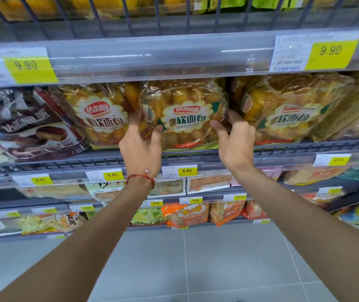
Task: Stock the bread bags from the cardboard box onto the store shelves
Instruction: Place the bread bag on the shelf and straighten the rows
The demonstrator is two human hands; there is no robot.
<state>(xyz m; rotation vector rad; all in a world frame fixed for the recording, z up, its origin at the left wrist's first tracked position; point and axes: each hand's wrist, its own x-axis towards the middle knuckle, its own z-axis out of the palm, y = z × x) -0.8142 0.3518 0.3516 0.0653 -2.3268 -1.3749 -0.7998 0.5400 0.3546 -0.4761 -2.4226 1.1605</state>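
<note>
Middle soft-bread bag (184, 115), long axis horizontal at frame centre, gripped between left hand (140, 144) and right hand (235, 140), both equally near.

The grey wire shelf (283, 147) carries three bread bags (184, 118) upright beside a chocolate-pie bag (34, 127).

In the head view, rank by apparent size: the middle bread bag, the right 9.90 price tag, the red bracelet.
1. Middle bread bag, largest.
2. Right 9.90 price tag.
3. Red bracelet, smallest, though nearest the camera.
</note>
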